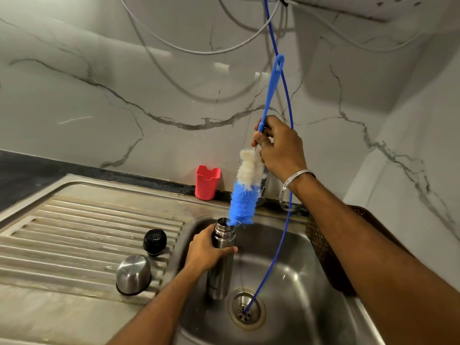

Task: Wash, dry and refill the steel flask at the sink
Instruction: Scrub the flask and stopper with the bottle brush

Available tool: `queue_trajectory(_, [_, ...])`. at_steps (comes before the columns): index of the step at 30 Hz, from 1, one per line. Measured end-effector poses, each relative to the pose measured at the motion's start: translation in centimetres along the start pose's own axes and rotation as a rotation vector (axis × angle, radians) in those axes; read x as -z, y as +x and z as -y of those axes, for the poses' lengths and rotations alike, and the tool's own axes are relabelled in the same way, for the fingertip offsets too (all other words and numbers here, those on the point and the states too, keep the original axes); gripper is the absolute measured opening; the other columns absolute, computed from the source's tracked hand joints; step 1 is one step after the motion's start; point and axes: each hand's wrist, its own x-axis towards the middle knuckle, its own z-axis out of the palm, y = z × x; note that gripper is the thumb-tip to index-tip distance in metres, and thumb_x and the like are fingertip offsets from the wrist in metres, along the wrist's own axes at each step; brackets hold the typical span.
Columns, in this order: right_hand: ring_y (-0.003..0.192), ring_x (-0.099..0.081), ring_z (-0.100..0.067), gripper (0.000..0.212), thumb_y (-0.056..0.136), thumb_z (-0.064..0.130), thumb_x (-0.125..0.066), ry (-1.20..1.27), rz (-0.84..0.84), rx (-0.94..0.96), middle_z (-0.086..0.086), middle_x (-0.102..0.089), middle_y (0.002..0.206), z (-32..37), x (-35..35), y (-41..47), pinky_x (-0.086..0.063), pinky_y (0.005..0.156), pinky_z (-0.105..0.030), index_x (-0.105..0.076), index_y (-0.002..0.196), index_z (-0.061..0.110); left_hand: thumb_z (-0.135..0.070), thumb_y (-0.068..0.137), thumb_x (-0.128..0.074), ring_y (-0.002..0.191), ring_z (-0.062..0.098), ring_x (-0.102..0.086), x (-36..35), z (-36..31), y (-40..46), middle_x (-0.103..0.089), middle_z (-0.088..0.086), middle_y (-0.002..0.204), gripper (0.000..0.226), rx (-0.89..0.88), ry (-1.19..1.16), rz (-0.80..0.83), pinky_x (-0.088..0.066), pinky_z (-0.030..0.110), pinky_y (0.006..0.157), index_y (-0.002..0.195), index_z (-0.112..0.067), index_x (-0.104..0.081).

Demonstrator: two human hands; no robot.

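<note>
Steel flask [220,265]: uncapped, held upright over the sink basin [293,277], just left of the drain [246,310]. It is gripped below the threaded neck by the left hand [207,250], whose fingers are curled round the body.

Bottle brush [245,192]: blue handle, bristle head white above and blue below. It is held tilted by the right hand [280,148], the fingers closed round the stem just above the bristles. The blue tip of the bristles is seen at the flask's open mouth; whether it has entered cannot be told.

Steel cup lid [133,273]: set upside down on the ribbed drainboard [74,235], left of the basin.

Black stopper [154,242]: standing on the drainboard, just behind the cup lid, apart from it.

Blue hose [286,220]: hung from above, passed behind the right wrist, its end reaching the drain.

Red plastic holder [207,182]: placed on the dark surface [29,170] against the marble-patterned wall [99,83], behind the sink.

Bangles [296,178]: worn on the right wrist.
</note>
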Motion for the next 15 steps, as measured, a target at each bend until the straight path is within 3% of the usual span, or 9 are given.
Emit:
queue_trajectory(6, [0.075, -0.068, -0.001, 0.007, 0.1, 0.027, -0.062, -0.074, -0.009, 0.008, 0.013, -0.072, 0.084, -0.8, -1.2, -1.2, -0.056, 0.068, -0.024, -0.059, 0.104, 0.022, -0.052, 0.059, -0.093, 0.096, 0.0, -0.067, -0.2, 0.0, -0.1, -0.073, -0.019, 0.103, 0.067, -0.044, 0.067, 0.048, -0.056, 0.03, 0.092, 0.118, -0.036, -0.065])
queue_trajectory(11, [0.068, -0.063, 0.0, 0.01, 0.1, 0.028, -0.062, -0.088, -0.012, -0.021, 0.013, -0.069, 0.081, -1.8, -2.0, -2.6, -0.045, 0.062, -0.012, -0.057, 0.104, 0.021, -0.043, 0.058, -0.096, 0.085, -0.007, -0.065, -0.4, -0.2, -0.4, -0.072, -0.021, 0.095, 0.064, -0.051, 0.11, 0.131, -0.044, 0.009, 0.073, 0.115, -0.036, -0.068])
queue_trajectory(15, [0.07, -0.066, -0.002, 0.012, 0.101, 0.029, -0.06, -0.026, -0.098, -0.01, 0.01, -0.07, 0.082, -2.4, -2.5, -3.8, -0.049, 0.063, -0.012, -0.056, 0.106, 0.019, -0.041, 0.054, -0.098, 0.08, -0.007, -0.064, -0.5, 0.1, -0.2, -0.072, -0.02, 0.092, 0.063, -0.026, 0.1, 0.152, -0.042, 0.011, 0.069, 0.109, -0.033, -0.07])
